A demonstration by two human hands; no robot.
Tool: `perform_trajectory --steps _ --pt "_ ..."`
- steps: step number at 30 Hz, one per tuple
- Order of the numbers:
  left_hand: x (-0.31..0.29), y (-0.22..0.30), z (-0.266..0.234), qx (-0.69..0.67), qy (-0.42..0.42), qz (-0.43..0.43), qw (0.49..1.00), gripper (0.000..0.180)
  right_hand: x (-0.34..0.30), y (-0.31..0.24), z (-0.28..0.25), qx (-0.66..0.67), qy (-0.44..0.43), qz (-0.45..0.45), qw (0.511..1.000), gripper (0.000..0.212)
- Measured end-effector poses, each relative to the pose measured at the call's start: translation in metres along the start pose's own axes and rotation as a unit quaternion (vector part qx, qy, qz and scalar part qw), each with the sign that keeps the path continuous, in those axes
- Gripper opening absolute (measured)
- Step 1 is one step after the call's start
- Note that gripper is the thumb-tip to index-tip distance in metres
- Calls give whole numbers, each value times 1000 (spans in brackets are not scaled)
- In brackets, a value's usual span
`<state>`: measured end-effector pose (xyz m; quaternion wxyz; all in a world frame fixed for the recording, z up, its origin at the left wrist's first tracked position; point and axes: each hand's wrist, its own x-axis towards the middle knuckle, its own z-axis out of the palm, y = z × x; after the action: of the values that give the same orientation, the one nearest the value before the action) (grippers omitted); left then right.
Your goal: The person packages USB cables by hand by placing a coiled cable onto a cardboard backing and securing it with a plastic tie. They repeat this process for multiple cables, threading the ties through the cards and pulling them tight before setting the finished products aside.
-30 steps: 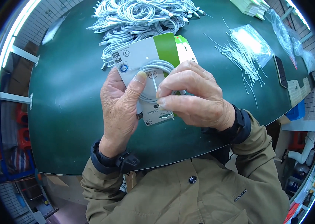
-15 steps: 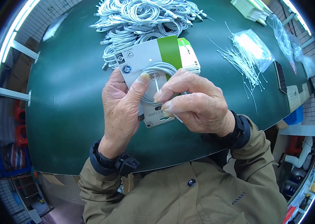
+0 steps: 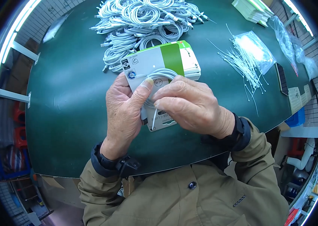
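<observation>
My left hand (image 3: 125, 109) grips a white and green packaging card (image 3: 149, 60), its thumb pressing a coiled light-grey cable (image 3: 164, 71) flat against the front. The cable's connector (image 3: 144, 114) hangs beside that thumb. Over the coil, my right hand (image 3: 196, 103) is closed in a pinch on a thin white cable tie (image 3: 154, 119), whose end points down across the card's lower part. How the tie runs behind the right fingers is hidden. Just behind the held card lies a stack of similar cards (image 3: 192, 62).
A large heap of coiled cables (image 3: 147, 19) covers the table's far middle. To the right are loose white cable ties (image 3: 241, 64), a clear plastic bag (image 3: 258, 49), a phone (image 3: 281, 78) and a paper slip (image 3: 296, 101). More cards (image 3: 251, 11) stand at the far right.
My right hand has shifted slightly left and lower over the coil. The tie's end now points down across the card instead of right, and the card has moved slightly right and down.
</observation>
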<state>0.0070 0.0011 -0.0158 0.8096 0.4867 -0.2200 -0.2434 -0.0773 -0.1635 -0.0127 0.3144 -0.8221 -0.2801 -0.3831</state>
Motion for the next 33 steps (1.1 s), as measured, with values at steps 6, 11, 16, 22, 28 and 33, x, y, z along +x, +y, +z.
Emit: perform_trajectory --steps 6,11,16,22,28,33 --pt "0 0 0 9 -13 -5 1000 35 4 0 -1 -86 5 -39 996 33" --pt "-2 -1 0 7 -10 -3 1000 34 2 1 -1 -78 5 -26 997 32" --pt "-2 1 3 23 -4 0 1000 32 1 1 -3 -32 15 -7 999 32" --pt "-5 3 7 23 -10 10 1000 30 2 -1 -6 48 50 39 997 28" --pt "-6 2 5 41 -32 20 998 35 1 -6 -4 139 143 99 975 26" --pt "-7 1 5 56 -48 22 997 37 2 1 -11 106 131 54 984 27"
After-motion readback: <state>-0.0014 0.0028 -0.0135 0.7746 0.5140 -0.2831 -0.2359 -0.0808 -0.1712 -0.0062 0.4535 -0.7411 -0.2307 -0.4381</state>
